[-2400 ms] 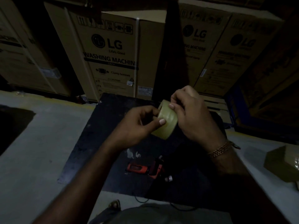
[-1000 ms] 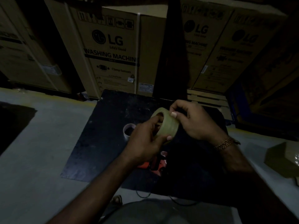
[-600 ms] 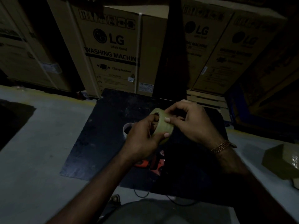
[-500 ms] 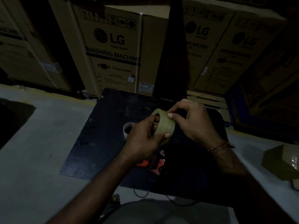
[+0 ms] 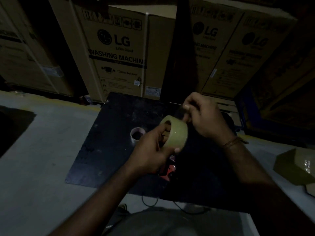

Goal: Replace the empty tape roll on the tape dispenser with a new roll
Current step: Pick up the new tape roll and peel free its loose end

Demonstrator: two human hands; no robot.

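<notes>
My left hand grips a full roll of clear tape, with fingers through its core and the thumb under the rim. My right hand is lifted just above and right of the roll, its fingertips pinched together, apparently on the tape's loose end. The scene is too dark to see the strip itself. The red tape dispenser lies on the black mat below my left hand, mostly hidden by it. An empty tape core stands on the mat to the left of the roll.
Large LG washing-machine cartons line the back. The mat lies on a grey floor. A small cardboard box sits at the right edge. A thin cable loops near the mat's front edge.
My right hand has lifted off the roll and moved up and to the right, fingertips pinched. My left hand still holds the roll in about the same place.
</notes>
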